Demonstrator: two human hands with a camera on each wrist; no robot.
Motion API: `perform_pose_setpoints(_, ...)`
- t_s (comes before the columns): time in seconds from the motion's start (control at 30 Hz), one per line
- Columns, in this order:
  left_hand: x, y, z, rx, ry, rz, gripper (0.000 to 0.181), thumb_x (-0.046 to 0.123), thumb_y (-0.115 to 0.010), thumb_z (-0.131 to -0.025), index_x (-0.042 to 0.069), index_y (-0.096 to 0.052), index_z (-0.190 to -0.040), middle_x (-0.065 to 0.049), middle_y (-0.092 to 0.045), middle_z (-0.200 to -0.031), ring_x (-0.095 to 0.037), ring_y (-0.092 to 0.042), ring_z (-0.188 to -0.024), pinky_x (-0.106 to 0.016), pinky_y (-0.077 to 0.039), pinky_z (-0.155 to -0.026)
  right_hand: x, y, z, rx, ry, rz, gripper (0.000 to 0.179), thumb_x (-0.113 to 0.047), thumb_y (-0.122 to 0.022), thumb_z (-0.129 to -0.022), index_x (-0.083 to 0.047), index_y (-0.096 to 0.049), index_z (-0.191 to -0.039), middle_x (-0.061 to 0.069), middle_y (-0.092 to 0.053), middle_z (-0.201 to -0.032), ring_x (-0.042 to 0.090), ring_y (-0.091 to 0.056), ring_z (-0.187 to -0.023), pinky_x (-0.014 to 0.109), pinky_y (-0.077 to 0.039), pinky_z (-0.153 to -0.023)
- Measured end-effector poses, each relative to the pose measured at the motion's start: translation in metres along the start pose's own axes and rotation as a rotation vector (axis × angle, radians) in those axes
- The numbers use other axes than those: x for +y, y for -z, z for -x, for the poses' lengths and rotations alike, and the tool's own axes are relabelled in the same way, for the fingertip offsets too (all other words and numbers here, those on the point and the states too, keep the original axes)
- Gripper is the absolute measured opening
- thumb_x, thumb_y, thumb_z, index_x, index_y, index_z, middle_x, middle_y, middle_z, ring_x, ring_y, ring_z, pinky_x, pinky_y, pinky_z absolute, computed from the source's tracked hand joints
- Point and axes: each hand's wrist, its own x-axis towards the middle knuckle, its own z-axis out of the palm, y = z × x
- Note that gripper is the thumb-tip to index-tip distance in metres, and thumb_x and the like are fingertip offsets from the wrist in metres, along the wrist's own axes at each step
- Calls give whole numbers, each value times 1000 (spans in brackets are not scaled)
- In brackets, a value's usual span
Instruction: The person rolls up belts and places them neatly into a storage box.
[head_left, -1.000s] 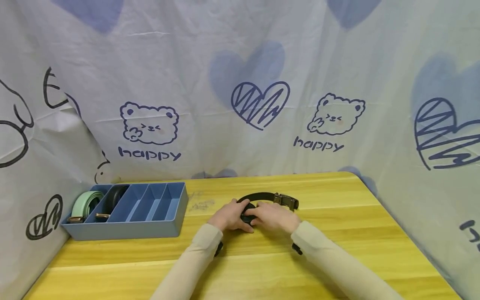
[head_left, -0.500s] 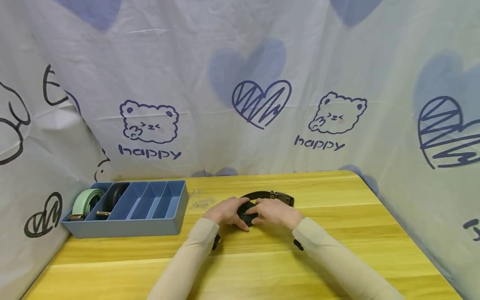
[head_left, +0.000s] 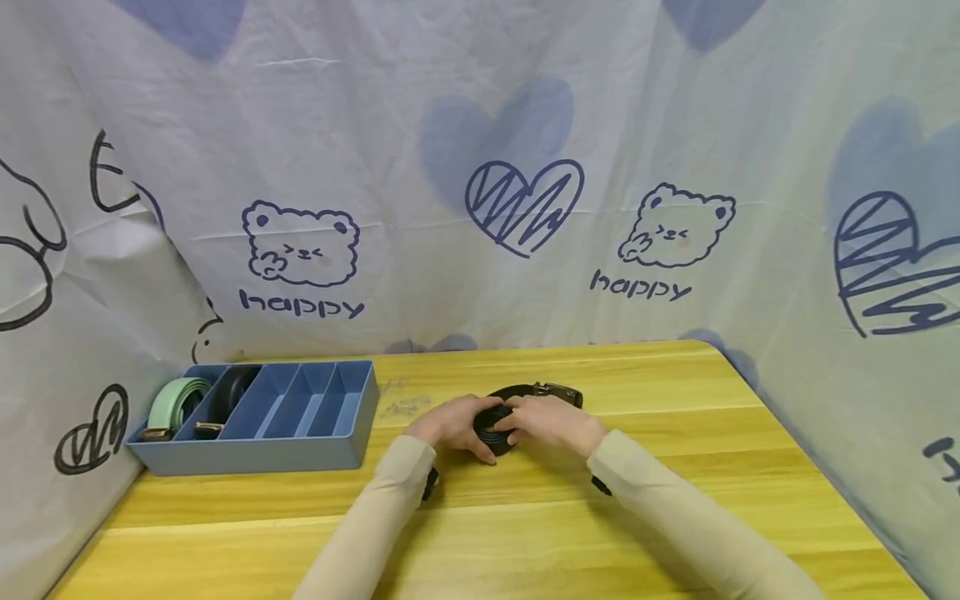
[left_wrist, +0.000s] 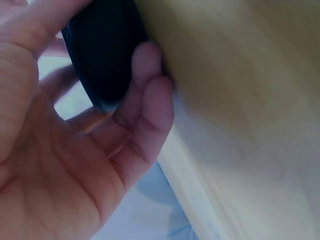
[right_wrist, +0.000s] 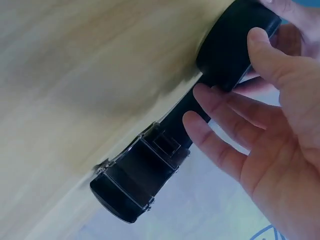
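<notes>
A black belt (head_left: pixel 492 439) stands on its edge on the table, mostly wound into a tight coil. From the coil a short free length runs behind the right hand to the dark metal buckle (head_left: pixel 561 392). My left hand (head_left: pixel 448 422) curls round the coil's left side, its thumb in front. On the other side my right hand (head_left: pixel 555 423) holds the coil with thumb and fingers. In the right wrist view, its lower fingers lie along the loose strap beside the buckle (right_wrist: pixel 145 167). The left wrist view shows curled left fingers (left_wrist: pixel 155 105) against the belt's dark face.
A blue divided tray (head_left: pixel 247 460) stands at the table's left. A rolled mint-green belt (head_left: pixel 167 407) and a rolled black belt (head_left: pixel 228 396) occupy its left compartments. A printed curtain (head_left: pixel 420 275) hangs behind the wooden table (head_left: pixel 510 542).
The buckle end has drawn left, closer to the coil, and the free strap between them has grown shorter. Both hands stay round the coil with small finger shifts.
</notes>
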Motion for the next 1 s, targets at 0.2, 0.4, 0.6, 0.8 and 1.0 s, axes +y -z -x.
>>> perform_pose_setpoints(0.2,4,-1,-2,50,6,-2,92,36,-90,-75,11,-45,-151,-14,-59,-142,-31,-59,-127,-46,-45,-110,-5,-1,-1,39,-54,-65,32,-34,-69,-95,-23,-72,-125,7,-70,-122,24,-67,-109,46,-57,-90)
perform_pose_setpoints(0.4,5,-4,-2,77,38,-65,97,44,-89,-74,13,-43,-154,-10,-52,-152,-31,-52,-138,-48,-42,-114,-10,-3,-1,29,-66,-118,30,-37,-65,-97,-25,-73,-123,8,-68,-122,25,-64,-110,46,-57,-90)
perform_pose_setpoints(0.6,4,-5,1,92,36,-72,95,49,-88,-74,11,-47,-151,-11,-57,-147,-30,-56,-133,-46,-44,-112,-7,-4,-3,15,-26,-107,27,-36,-65,-96,-26,-73,-119,7,-68,-123,23,-65,-111,42,-57,-91)
perform_pose_setpoints(0.8,4,-7,1,104,34,-17,83,47,-89,-72,12,-58,-140,-10,-65,-134,-27,-63,-120,-44,-49,-105,-13,-5,-4,-9,-72,-121,32,-34,-67,-96,-23,-72,-125,9,-67,-132,29,-64,-120,45,-55,-97)
perform_pose_setpoints(1.0,3,-7,-3,131,37,3,75,51,-90,-70,17,-63,-132,-7,-69,-126,-25,-64,-113,-42,-50,-101,-22,-2,-4,19,-142,-133,30,-33,-69,-94,-23,-74,-121,4,-72,-124,29,-64,-118,49,-56,-94)
